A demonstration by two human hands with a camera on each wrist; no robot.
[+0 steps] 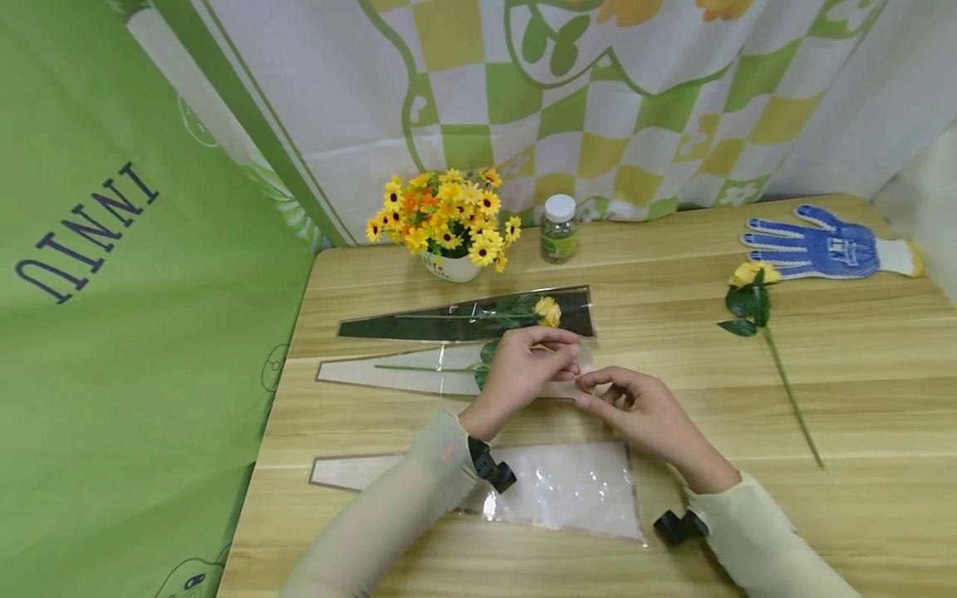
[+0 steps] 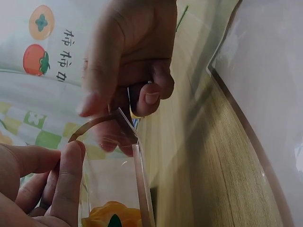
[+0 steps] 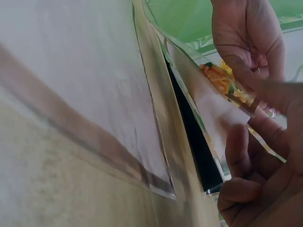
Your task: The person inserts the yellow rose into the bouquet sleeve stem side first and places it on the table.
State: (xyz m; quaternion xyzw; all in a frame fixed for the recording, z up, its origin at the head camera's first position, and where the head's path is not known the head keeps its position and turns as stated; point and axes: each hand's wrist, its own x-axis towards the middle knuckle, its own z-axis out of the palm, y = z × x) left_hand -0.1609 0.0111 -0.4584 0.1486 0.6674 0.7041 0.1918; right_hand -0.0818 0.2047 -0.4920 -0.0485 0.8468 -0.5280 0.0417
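A clear-fronted white flower sleeve (image 1: 419,378) lies between my hands, holding a rose stem with green leaves (image 1: 486,357). In the head view my left hand covers the bloom; the left wrist view shows the yellow rose (image 2: 113,213) inside, below the sleeve's open mouth. My left hand (image 1: 527,365) pinches one side of the mouth's brown-edged rim (image 2: 94,124). At the opposite corner, my right hand (image 1: 635,411) holds the rim between bent fingers and thumb. In the right wrist view the sleeve (image 3: 213,109) stands lifted at this end.
Behind lies a black sleeve (image 1: 366,326) with a yellow rose (image 1: 548,311). Nearer me is another white sleeve (image 1: 568,482), partly under my left arm. A loose rose (image 1: 781,365) and a blue glove (image 1: 830,245) lie right. Potted flowers (image 1: 449,220) and a jar (image 1: 559,232) stand behind.
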